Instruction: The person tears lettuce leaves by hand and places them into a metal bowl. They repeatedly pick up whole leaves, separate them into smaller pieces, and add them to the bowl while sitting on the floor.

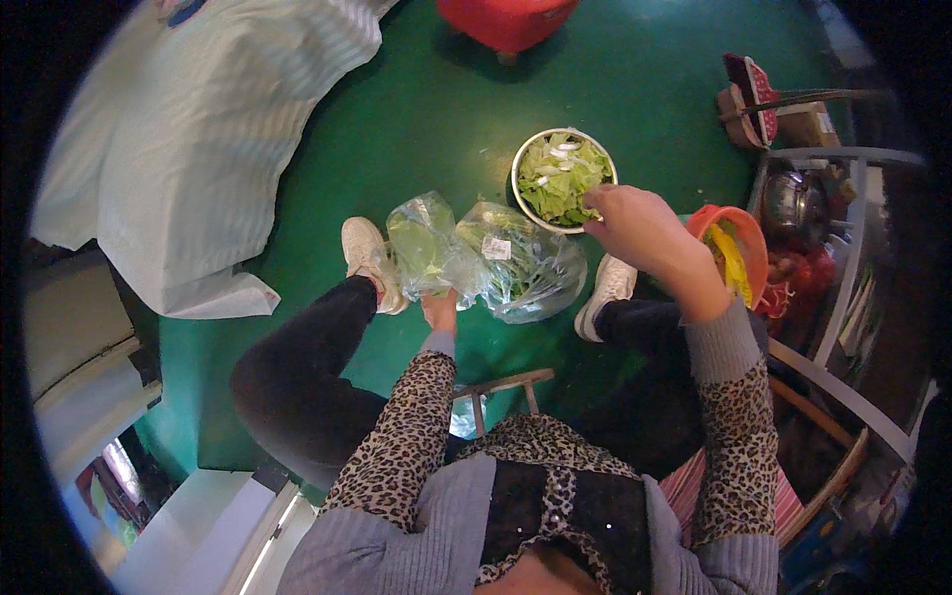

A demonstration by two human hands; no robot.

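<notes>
Torn pale-green leaves, some with white stems, fill a round white-rimmed bowl [520, 195] on the floor. My right hand [645, 227] is over the bowl's right rim with its fingertips bent down at the leaves. Whether those fingers pinch a leaf cannot be made out. My left hand [441, 309] grips the near edge of a clear plastic bag [422, 234] holding a green leafy vegetable; its fingers are partly covered by the film. Touching this bag on the right is a second clear plastic bag [532, 279] with thin green vegetables and a white label.
An orange bucket [755, 242] with something yellow inside stands beyond my right forearm. Behind it are a metal rack [855, 223], a metal pot [794, 201] and a red bag [799, 279]. My shoes flank the bags. A pale cloth [201, 149] hangs at left; a red object [509, 18] stands ahead.
</notes>
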